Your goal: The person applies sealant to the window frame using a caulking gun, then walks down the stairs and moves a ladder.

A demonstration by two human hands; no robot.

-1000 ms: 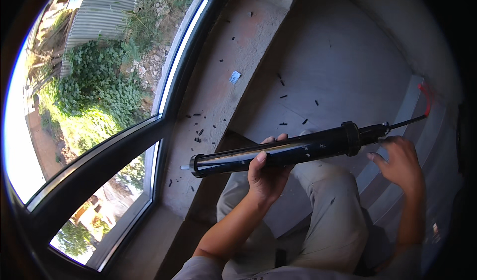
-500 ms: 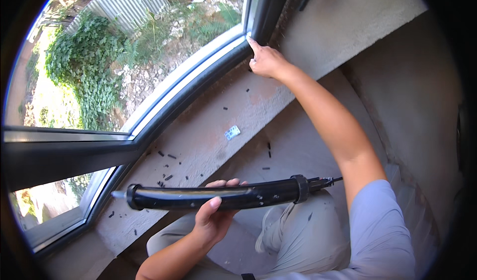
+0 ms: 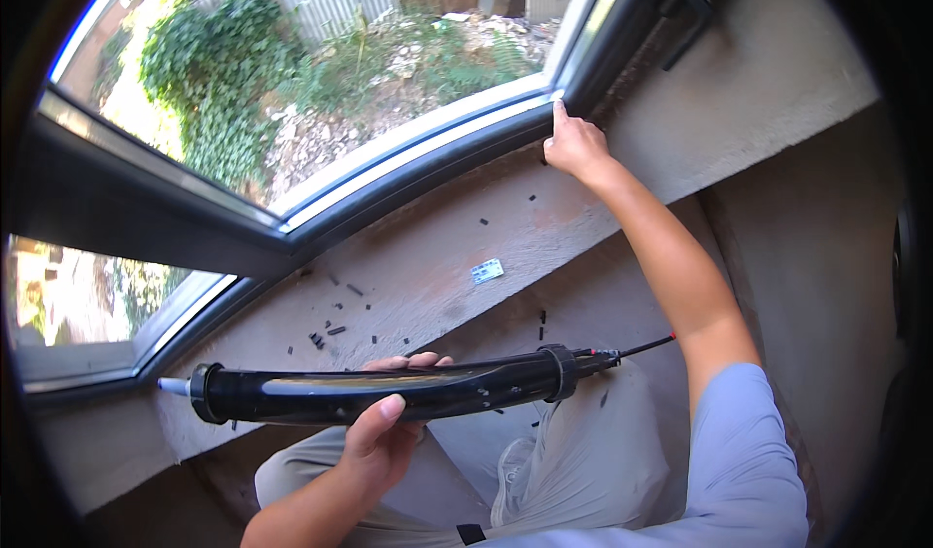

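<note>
Head view. Item one: a caulking gun, black and glossy, with a scuffed barrel, held nearly level above the person's lap. Pale nozzle towards the left; thin dark rod, red at its end, towards the right, reaching to the right forearm.

Left hand: grasping the barrel near its middle, thumb on the near side, other fingers wrapped round to the far side.

Right hand: well apart from the gun, arm stretched out; index finger straight, its tip at the corner of the black window frame; other fingers folded towards the palm, contents, if any, cannot be told.

Sill: rough, grey-brown, along the foot of the frame. Upon it, one small blue-and-white packet and scattered short black scraps. Black window handle, at upper right.

Beneath the gun: light trousers and one pale shoe.

Beyond the glass: corrugated sheet, leafy green growth, pale rubble.
</note>
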